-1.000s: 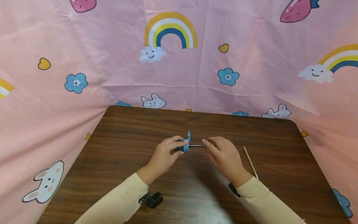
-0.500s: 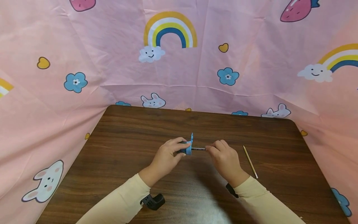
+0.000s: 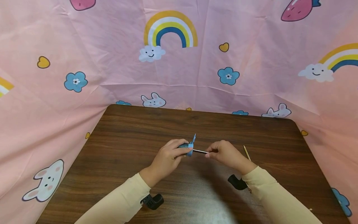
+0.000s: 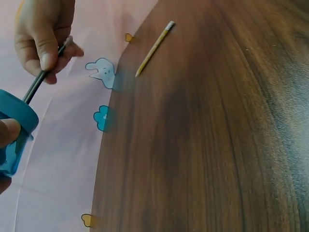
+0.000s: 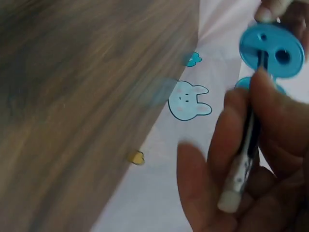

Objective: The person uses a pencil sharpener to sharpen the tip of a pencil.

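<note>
A blue pencil sharpener (image 3: 190, 149) with its lid flipped up is gripped on its side by my left hand (image 3: 165, 159), just above the table. In the right wrist view, the face of the sharpener (image 5: 273, 36) shows two holes of different size. The tip of a black pencil (image 3: 199, 151) is in or at the smaller hole. Thumb and fingers of my right hand (image 3: 226, 155) pinch that pencil; its white eraser end (image 5: 229, 201) points back toward the palm. From the left wrist, the sharpener (image 4: 19, 123) shows a see-through blue body.
A yellow pencil (image 4: 154, 49) with a white end lies on the dark wooden table (image 3: 134, 130), right of my right hand and partly behind that wrist in the head view. A pink patterned cloth (image 3: 179, 71) hangs round the table's back and sides.
My right hand has rolled over about the pencil, bringing the thumb into view. The left hand and sharpener have shifted slightly right. More of the yellow pencil is now covered.
</note>
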A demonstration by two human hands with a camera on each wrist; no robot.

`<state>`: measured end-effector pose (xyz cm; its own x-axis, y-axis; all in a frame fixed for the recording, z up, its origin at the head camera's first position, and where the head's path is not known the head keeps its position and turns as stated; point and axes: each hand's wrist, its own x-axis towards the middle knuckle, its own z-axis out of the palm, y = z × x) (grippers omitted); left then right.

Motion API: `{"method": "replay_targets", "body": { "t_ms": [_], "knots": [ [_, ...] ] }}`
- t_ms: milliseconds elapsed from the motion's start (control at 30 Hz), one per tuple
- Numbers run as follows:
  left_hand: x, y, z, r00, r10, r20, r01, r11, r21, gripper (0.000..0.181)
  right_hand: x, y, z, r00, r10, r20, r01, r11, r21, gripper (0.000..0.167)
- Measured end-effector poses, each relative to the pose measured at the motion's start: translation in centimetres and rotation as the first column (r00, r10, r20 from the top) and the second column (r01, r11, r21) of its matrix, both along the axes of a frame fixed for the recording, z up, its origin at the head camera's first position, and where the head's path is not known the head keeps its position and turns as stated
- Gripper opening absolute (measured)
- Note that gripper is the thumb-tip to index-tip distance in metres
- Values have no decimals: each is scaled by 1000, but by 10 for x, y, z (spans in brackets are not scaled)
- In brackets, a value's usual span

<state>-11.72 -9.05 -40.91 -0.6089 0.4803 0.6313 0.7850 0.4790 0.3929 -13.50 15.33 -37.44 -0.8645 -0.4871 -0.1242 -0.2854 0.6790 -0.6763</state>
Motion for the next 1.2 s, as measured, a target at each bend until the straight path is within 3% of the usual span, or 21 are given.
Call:
{"method": "replay_targets", "body": {
  "t_ms": [67,133,200,233,333,400,433,567,700,767,800,833,867,900,1000,1033,1067,1100,1133,1200],
  "knots": [
    [-1,0,0,998,34,55,-34,999,7,35,4,-4,-1,985,3,-175,18,993,115,23],
    [-2,-1,0,991,67,116,-68,998,5,37,8,-8,-4,930,21,-368,53,980,191,40],
    [-2,-1,2,982,88,169,-92,996,16,37,11,-9,-9,837,44,-546,90,972,218,55],
    [-2,-1,2,976,95,196,-102,994,26,37,12,-9,-12,776,57,-628,99,973,211,61],
    [0,-1,5,960,103,261,-125,990,70,39,12,-5,-23,613,72,-787,82,985,154,66],
    [0,-1,5,950,109,292,-141,986,89,40,12,-3,-29,532,77,-843,70,988,135,64],
    [0,-1,5,946,110,306,-146,984,98,40,12,-2,-32,503,80,-861,62,990,128,62],
    [1,1,8,927,101,360,-157,979,128,40,14,-1,-40,422,79,-903,49,993,110,43],
    [3,3,10,899,88,429,-161,977,137,39,15,-3,-44,383,47,-922,36,997,66,18],
    [5,4,10,896,93,435,-157,981,114,39,16,-4,-44,397,34,-917,32,998,51,14],
    [6,4,10,900,97,426,-150,984,93,39,17,-5,-43,423,28,-905,29,999,45,14],
    [6,4,10,909,102,403,-140,988,66,40,18,-6,-41,463,25,-886,29,999,44,15],
    [6,3,9,924,106,367,-126,991,33,40,19,-6,-39,524,20,-851,28,999,40,15],
    [7,3,8,941,102,324,-110,994,6,41,20,-7,-36,605,14,-796,23,999,35,15],
    [7,0,2,984,63,166,-53,997,-63,40,19,-5,-25,867,-3,-498,-2,1000,-10,7],
    [7,0,0,993,40,112,-32,997,-71,39,17,-4,-22,932,-10,-361,-3,999,-36,4],
    [6,-1,-3,998,15,63,-10,997,-71,37,15,-2,-18,976,-16,-219,1,998,-65,3],
    [6,-1,-4,1000,-8,25,10,998,-60,35,12,0,-16,996,-12,-84,3,995,-98,6],
    [6,-2,-6,1000,-26,-12,25,998,-52,33,8,2,-14,1000,0,31,4,991,-130,9],
    [5,-2,-7,997,-51,-66,49,998,-32,31,3,5,-11,981,13,194,21,985,-173,12]
  ]
}}
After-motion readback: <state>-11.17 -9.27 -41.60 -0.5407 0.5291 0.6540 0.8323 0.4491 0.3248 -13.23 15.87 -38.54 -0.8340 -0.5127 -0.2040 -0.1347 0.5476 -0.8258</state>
